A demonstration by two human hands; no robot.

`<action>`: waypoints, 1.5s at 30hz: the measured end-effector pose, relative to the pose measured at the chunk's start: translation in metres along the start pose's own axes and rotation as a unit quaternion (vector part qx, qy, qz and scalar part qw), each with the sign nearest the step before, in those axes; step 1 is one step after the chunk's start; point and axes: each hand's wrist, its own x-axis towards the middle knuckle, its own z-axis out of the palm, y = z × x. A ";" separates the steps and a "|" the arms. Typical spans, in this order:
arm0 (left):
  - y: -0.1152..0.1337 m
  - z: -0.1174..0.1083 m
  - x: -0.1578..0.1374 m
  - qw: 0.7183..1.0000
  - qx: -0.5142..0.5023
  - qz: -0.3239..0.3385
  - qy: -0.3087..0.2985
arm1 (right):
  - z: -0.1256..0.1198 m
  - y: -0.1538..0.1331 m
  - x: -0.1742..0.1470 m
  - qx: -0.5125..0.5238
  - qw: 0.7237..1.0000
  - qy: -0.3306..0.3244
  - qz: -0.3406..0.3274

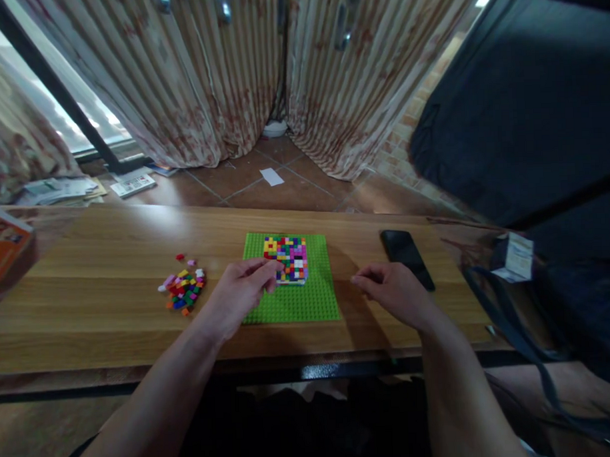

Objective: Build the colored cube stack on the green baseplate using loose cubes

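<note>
A green studded baseplate (292, 305) lies on the wooden table. On its upper middle stands a low, many-coloured block of toy building bricks (293, 259). My left hand (242, 287) reaches over the plate's left side, thumb and fingers pinched together at the block's left edge. Anything between those fingertips is too small to make out. To the right of the plate, my right hand (392, 289) hovers low over the table with curled, closed fingers, and no brick shows at their tips. A pile of loose coloured bricks (184, 289) is spread left of my left hand.
A black phone (407, 258) lies just beyond my right hand. The long wooden table (111, 262) ends close to my lap. An orange box or book (3, 246) is at the far left. Patterned curtains (204, 72) hang behind, and a dark strap (519, 347) trails at the right.
</note>
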 end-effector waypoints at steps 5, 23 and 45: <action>0.000 -0.004 0.001 0.999 -0.032 -0.005 -0.022 | -0.029 -0.002 -0.026 0.005 0.999 0.033 0.021; 0.015 -0.018 -0.005 0.981 -0.189 0.016 -0.028 | 0.066 0.056 -0.120 -0.155 0.953 0.222 0.137; -0.011 -0.027 0.014 0.992 0.034 0.122 -0.013 | 0.063 -0.081 0.018 0.259 0.951 0.098 -0.138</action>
